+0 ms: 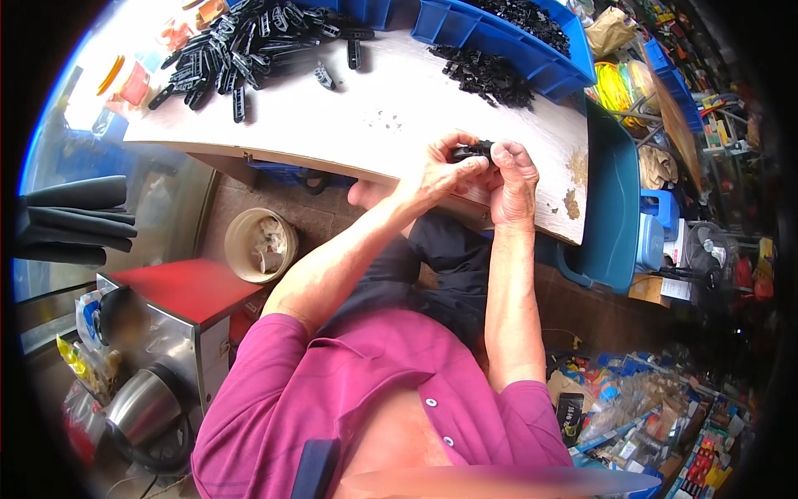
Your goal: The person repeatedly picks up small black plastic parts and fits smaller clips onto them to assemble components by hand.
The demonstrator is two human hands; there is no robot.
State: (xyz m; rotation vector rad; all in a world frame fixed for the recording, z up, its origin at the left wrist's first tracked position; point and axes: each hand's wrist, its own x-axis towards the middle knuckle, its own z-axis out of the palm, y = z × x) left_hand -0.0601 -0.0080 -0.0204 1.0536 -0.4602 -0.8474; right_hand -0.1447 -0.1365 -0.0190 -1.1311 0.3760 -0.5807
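Over the front edge of the white table (332,125), my left hand (440,170) is closed on a small black plastic part (472,151), pinched between thumb and fingers. My right hand (514,179) meets it from the other side, its fingers curled against the same part. Whether a second small piece sits in the right fingers is hidden. At the back left of the table lies a heap of long black plastic parts (241,54), with a few single ones (355,55) apart from it. Smaller black pieces (482,76) are piled at the back right.
A blue bin (507,46) full of small black pieces stands behind the pile. Right of the table is a teal tub (611,200). A cream bucket (237,249), a red-topped cabinet (187,289) and a steel kettle (145,403) stand to my left. Mixed goods crowd the lower right.
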